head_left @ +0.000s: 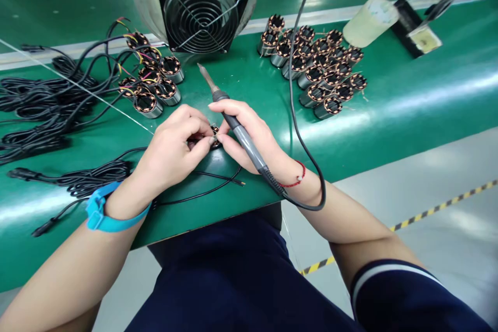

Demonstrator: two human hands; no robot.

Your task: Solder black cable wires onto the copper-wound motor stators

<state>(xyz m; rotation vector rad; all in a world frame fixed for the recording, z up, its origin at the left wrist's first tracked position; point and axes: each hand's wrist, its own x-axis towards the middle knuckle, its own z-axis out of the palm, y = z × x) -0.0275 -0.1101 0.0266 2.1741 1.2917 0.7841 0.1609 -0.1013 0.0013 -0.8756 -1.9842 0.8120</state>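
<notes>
My left hand (177, 148) is closed, its fingers pinching a small copper-wound motor stator (215, 136) on the green bench (408, 109). My right hand (252, 137) touches the same stator with its fingertips and carries a soldering iron (233, 122) across the palm, tip pointing up and away toward the fan. The iron's black cord (295, 129) loops behind my right wrist. A thin black wire (218, 179) trails from under my hands. A blue wrist strap (103, 212) sits on my left wrist. Most of the stator is hidden by my fingers.
A fume fan (200, 8) stands at the back centre. Several stators with wires attached (153, 80) lie left of it, and several bare stators (317, 65) right of it. Black cable bundles (42, 104) fill the left. A pale cylinder (369, 21) and an iron stand (422, 21) sit far right.
</notes>
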